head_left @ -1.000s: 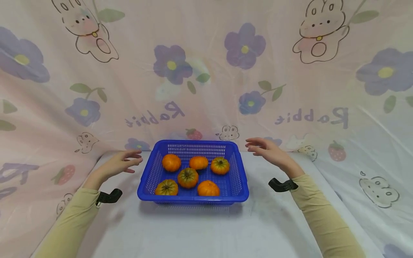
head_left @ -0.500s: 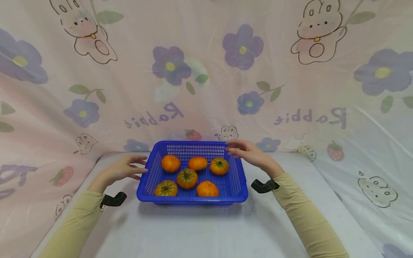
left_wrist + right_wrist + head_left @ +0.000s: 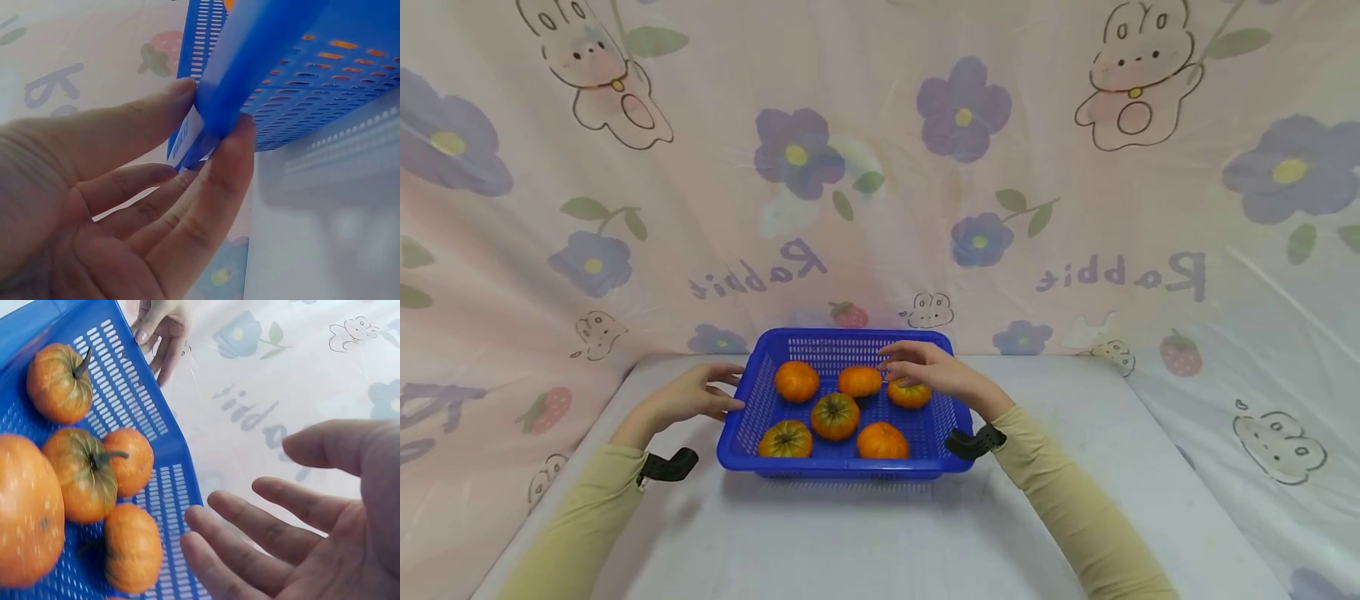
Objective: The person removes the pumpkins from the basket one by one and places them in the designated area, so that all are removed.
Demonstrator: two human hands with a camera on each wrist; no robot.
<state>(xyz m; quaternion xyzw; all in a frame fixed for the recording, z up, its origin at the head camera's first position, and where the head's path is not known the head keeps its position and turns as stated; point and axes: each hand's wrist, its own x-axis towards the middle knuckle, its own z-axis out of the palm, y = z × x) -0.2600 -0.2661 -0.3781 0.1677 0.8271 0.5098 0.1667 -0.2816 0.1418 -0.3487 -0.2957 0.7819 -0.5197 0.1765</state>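
From the head view, a blue basket (image 3: 850,463) sits on the white bench (image 3: 850,542) in front of me, with six small pumpkins (image 3: 835,417) inside it. Three lie along the far side, one is in the middle and two are at the near side; the middle one and the near-left one have greenish tops. My left hand (image 3: 691,396) is at the basket's left side, its fingers on the rim. My right hand (image 3: 934,372) hangs over the right half of the basket, fingers loosely bent and parted, partly covering the far-right pumpkin (image 3: 910,396); I can't tell whether it touches that one. I wear pale yellow sleeves (image 3: 568,508) and a black wrist mount (image 3: 672,465) on each arm. Behind the bench hangs a pale curtain (image 3: 880,217) printed with rabbits, purple flowers and strawberries.

In the left wrist view, my left hand holds the rim between thumb and fingers, and a white label (image 3: 187,134) with blue print shows right at my grip. Orange glows through the slots of the basket.

In the right wrist view, my right hand is spread wide and holds nothing, palm visible, thumb well apart from the fingers. The pumpkins lie in the basket beyond my fingertips, and my left hand shows at the far rim.
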